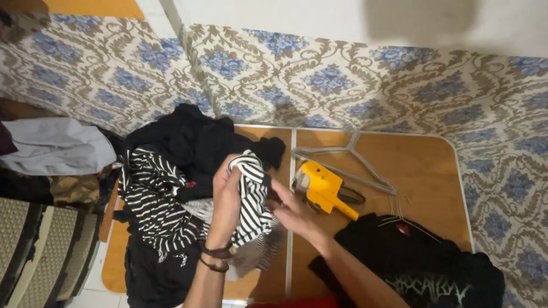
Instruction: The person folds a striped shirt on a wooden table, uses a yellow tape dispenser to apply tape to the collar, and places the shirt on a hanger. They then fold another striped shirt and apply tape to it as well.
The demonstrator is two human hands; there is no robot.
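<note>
No containers in view. Left hand (227, 198) closed around a bunched black-and-white striped garment (251, 191), lifted over the tabletop's (422, 170) middle. Right hand (293, 211) partly open, fingers touching the garment's right side. Yellow tagging gun (323, 188) lies just right of the hands; wire hanger (358, 161) beyond, toward the far edge.
</note>
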